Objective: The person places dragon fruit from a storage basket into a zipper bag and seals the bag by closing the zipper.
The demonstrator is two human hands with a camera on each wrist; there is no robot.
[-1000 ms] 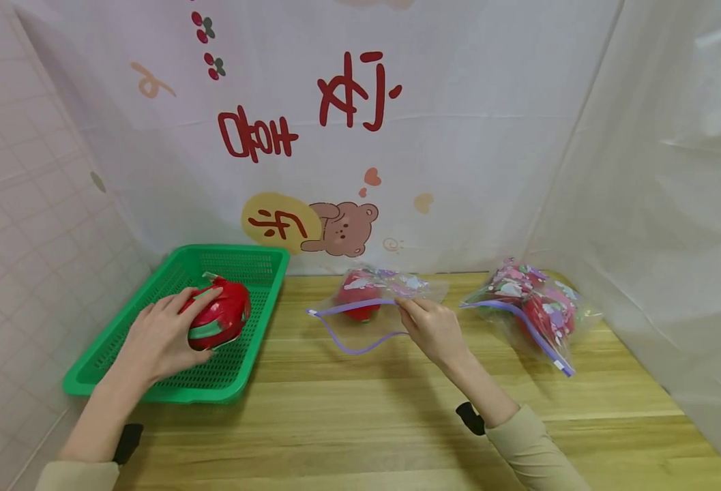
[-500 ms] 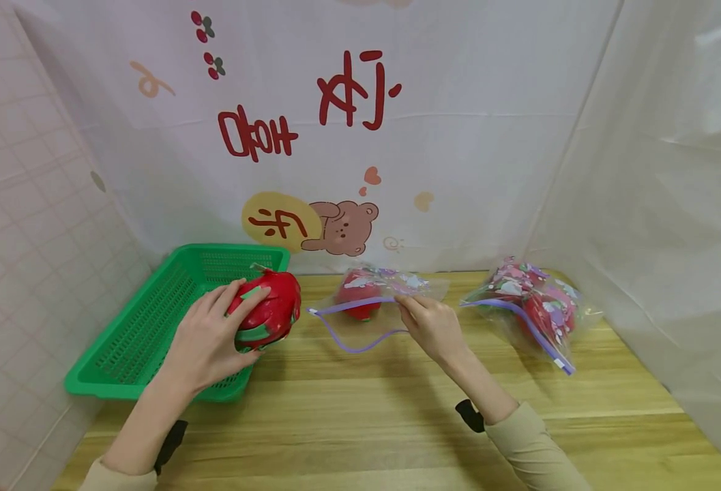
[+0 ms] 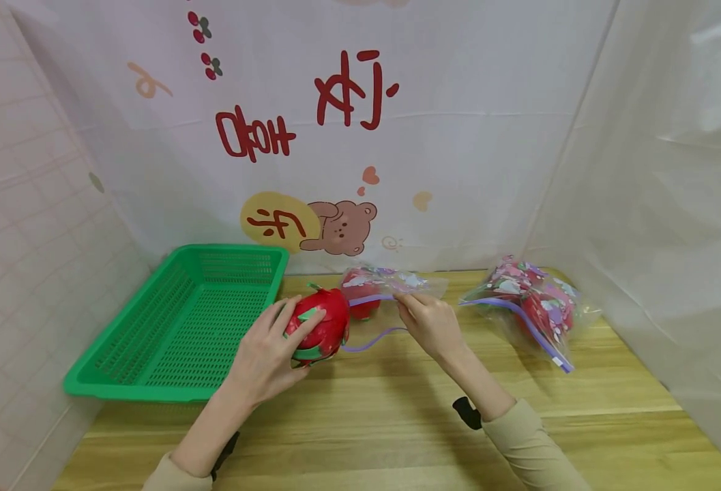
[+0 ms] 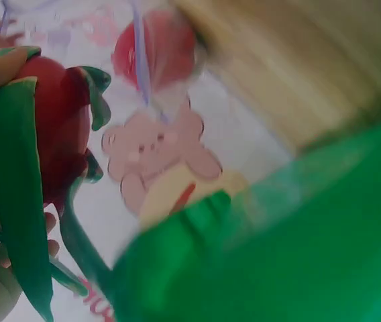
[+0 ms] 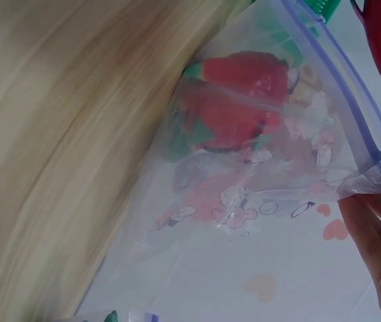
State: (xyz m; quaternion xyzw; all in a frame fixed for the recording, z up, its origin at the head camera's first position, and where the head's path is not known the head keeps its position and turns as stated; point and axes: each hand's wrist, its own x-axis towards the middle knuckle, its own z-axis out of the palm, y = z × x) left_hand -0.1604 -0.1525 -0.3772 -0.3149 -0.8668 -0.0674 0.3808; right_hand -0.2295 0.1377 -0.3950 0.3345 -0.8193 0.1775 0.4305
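Note:
My left hand (image 3: 268, 351) grips a red dragon fruit (image 3: 328, 320) with green scales, at the left end of a clear zip bag's mouth. In the left wrist view the dragon fruit (image 4: 60, 127) fills the left side, the fingers partly hidden behind it. My right hand (image 3: 430, 327) pinches the purple-edged rim of that zip bag (image 3: 397, 314), whose mouth gapes. Inside the bag lies another dragon fruit (image 5: 234, 100), seen through the printed plastic in the right wrist view.
A green plastic basket (image 3: 194, 392) with slotted walls stands at the left on the wooden table (image 3: 360, 436). At the right lies a second zip bag (image 3: 535, 307) with red fruit inside. A printed white sheet (image 3: 458, 136) hangs behind.
My left hand has carried the dragon fruit out of the green basket, rightward to the bag's mouth. My right hand has stayed at the bag's rim.

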